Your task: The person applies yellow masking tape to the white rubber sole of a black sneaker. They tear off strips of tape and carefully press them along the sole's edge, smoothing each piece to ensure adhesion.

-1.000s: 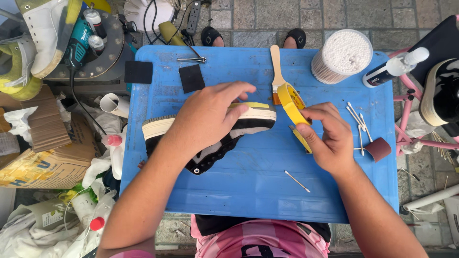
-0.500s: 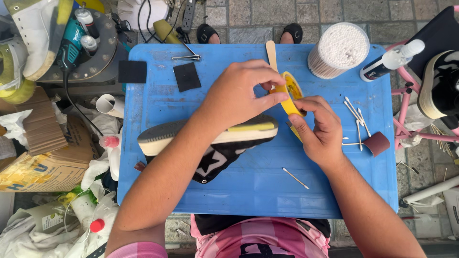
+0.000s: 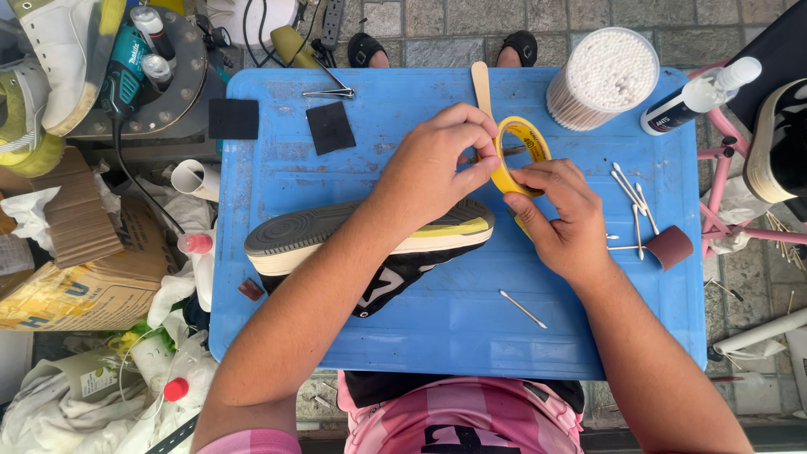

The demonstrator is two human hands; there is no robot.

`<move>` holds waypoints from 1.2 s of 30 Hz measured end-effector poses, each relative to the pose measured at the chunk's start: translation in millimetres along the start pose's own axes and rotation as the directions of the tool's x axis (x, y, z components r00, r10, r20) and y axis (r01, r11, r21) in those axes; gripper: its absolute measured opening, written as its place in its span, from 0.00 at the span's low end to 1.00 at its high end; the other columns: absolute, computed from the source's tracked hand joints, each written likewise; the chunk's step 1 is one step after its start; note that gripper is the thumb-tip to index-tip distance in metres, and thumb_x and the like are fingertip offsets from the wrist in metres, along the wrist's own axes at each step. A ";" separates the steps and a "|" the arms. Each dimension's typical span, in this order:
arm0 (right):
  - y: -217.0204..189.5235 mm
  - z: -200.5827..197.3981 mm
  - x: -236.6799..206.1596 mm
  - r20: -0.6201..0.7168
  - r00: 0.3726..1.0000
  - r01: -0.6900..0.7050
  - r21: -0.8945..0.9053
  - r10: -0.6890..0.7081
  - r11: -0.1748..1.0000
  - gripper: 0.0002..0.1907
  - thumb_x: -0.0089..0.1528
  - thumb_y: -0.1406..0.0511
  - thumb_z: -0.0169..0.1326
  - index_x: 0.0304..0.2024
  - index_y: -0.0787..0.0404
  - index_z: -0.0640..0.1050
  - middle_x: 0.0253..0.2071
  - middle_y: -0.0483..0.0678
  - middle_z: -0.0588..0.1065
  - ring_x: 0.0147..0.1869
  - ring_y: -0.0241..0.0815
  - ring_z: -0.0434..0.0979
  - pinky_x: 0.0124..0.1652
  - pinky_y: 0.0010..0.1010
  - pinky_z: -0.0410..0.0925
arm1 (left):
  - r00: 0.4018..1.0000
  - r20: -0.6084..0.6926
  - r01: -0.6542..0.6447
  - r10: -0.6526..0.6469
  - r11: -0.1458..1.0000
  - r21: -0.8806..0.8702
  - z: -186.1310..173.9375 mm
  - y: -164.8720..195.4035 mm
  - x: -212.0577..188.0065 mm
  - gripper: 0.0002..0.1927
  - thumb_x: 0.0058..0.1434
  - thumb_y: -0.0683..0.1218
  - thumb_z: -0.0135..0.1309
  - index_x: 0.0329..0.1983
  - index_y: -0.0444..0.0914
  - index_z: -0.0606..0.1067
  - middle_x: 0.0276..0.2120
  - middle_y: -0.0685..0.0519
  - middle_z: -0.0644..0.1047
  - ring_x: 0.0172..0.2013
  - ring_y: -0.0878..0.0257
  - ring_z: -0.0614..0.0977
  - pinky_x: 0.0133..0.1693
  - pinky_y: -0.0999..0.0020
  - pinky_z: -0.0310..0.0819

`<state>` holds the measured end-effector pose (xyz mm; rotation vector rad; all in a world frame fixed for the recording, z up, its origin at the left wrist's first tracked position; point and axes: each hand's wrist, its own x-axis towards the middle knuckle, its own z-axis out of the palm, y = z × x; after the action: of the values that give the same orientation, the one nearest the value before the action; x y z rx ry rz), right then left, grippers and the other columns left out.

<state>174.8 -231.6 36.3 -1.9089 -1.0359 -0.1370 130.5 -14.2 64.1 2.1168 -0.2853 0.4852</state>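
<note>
Surface [image 3: 437, 336]: blue plastic top, scuffed, spread under both hands and bearing the shoe, swabs and small pads.
Shoe [image 3: 336, 244]: black sneaker on its side just below the left fingers, pale sole with grey tread turned up, yellowed strip along the sole edge near the toe; no tape visible on it yet.
Swab tub [image 3: 603, 77]: round clear container packed with cotton swabs, up and to the right of the fingers.
Left hand [image 3: 433, 168]: forearm lying across the shoe, fingers pinched shut on the near rim of the tape roll.
Right hand [image 3: 563, 223]: fingers curled closed on the lower right of the roll, thumb and forefinger tips at the tape edge, seemingly picking for the loose end.
Tape roll [image 3: 523, 156]: yellow masking tape ring, held upright between both sets of fingers, lifted off the surface, above the shoe's toe.
Black pads [image 3: 329, 128]: two dark squares, well left of the fingers.
Wooden stick [image 3: 481, 84]: flat handle lying just beyond the roll.
Loose swabs [image 3: 630, 187]: several scattered right of the right fingers.
Progress: early, judging by the bare sole; tape end not yet pulled free, masking of the shoe all left to do.
</note>
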 end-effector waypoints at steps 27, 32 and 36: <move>-23.9 -12.3 -16.5 0.167 0.952 -0.169 -0.412 0.256 0.895 0.12 0.53 0.67 0.66 0.37 0.65 0.79 0.35 0.51 0.78 0.42 0.55 0.77 0.41 0.45 0.70 | 0.966 0.149 0.206 -0.213 0.977 0.059 6.8 -15.3 -1.8 0.11 0.49 0.43 0.67 0.27 0.34 0.75 0.38 0.46 0.82 0.40 0.52 0.85 0.43 0.60 0.78; -25.6 -24.0 -18.5 0.186 0.966 -0.087 -0.416 0.178 0.905 0.09 0.56 0.71 0.62 0.39 0.64 0.80 0.37 0.52 0.78 0.43 0.55 0.78 0.43 0.44 0.71 | 0.928 0.150 0.332 -0.340 0.940 0.077 6.7 -14.2 -2.9 0.14 0.52 0.44 0.68 0.33 0.36 0.74 0.35 0.47 0.82 0.36 0.57 0.87 0.39 0.62 0.80; -26.9 -29.3 -18.7 0.166 0.936 -0.286 -0.158 0.311 0.945 0.06 0.61 0.73 0.54 0.41 0.66 0.76 0.40 0.54 0.77 0.40 0.50 0.80 0.40 0.39 0.73 | 0.899 0.130 0.398 -0.419 0.904 0.158 6.1 -15.2 -3.3 0.23 0.47 0.48 0.71 0.38 0.37 0.72 0.32 0.49 0.82 0.33 0.56 0.86 0.35 0.61 0.79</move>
<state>152.8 -259.7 61.9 -2.2100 -0.8605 0.1585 134.8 -10.9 48.3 2.2649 0.1085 0.0834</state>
